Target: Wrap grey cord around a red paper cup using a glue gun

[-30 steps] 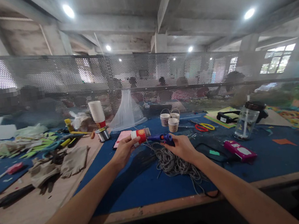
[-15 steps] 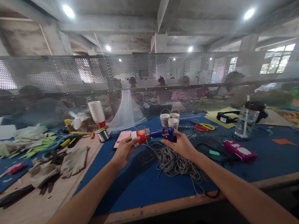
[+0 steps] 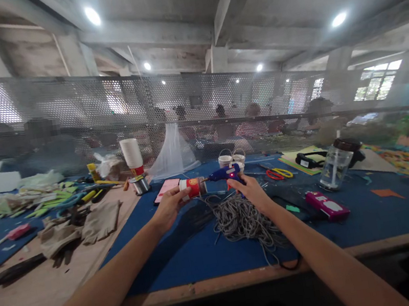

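Note:
My left hand (image 3: 172, 204) grips a red and white paper cup (image 3: 191, 187) that lies on its side in the air, its grey-banded end facing right. A blue glue gun (image 3: 224, 172) with a small red light is in my right hand (image 3: 249, 190), fingers wrapped round its handle. The gun's nozzle points left and is at the cup's banded end; whether it touches I cannot tell. Below the gun, a tangled heap of grey cord (image 3: 240, 217) lies on the blue mat (image 3: 160, 263).
Behind the hands stand small white cups with handles (image 3: 225, 161), a phone (image 3: 166, 190) and a cup stack (image 3: 131, 154). To the right are scissors (image 3: 276, 173), a purple box (image 3: 327, 205) and a clear tumbler (image 3: 336, 165). Gloves (image 3: 101, 222) lie left. A mesh screen (image 3: 197, 107) runs behind.
The glue gun has tilted and risen slightly, its nozzle now at the upper part of the cup's banded end. My right hand has shifted right a little; the left hand stays nearly still.

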Motion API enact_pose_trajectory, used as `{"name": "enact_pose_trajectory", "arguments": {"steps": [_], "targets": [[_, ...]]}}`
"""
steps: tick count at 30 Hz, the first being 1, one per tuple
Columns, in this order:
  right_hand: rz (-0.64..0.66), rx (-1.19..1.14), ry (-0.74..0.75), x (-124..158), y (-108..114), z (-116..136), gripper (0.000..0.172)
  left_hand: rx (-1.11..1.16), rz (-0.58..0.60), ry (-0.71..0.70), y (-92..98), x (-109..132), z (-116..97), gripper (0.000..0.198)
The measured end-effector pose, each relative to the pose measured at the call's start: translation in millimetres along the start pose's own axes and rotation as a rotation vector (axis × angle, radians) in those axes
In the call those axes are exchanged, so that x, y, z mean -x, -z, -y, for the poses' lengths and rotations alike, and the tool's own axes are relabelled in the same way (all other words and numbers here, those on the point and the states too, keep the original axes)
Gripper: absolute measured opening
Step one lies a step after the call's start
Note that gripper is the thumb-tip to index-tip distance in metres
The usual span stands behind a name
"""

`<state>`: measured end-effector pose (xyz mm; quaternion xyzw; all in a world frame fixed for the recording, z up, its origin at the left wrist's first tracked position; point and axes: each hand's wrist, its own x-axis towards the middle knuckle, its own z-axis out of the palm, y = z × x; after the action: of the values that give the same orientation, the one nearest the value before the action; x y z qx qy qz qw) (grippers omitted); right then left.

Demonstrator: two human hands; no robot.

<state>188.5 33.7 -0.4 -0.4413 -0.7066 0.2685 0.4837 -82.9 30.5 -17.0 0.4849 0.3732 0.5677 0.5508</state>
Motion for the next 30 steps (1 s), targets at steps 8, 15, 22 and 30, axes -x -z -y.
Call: {"name": "enact_pose_trajectory", "arguments": {"steps": [8,15,22,30], "targets": [[-0.083,0.102,-0.209,-16,10,-35,0.047,-0.015,-0.001,-0.031,-0.2,0,0,0.031],[-0.043,0.585,-0.265,-20,26,-53,0.048,-0.003,0.001,-0.036,-0.5,2,-2,0.031],[0.044,0.782,-0.407,-22,32,-63,0.049,0.015,0.021,-0.031,-1.9,3,-4,0.035],[-0.026,0.858,-0.463,-20,35,-68,0.046,0.002,0.003,-0.034,-3.9,5,-6,0.035]]}}
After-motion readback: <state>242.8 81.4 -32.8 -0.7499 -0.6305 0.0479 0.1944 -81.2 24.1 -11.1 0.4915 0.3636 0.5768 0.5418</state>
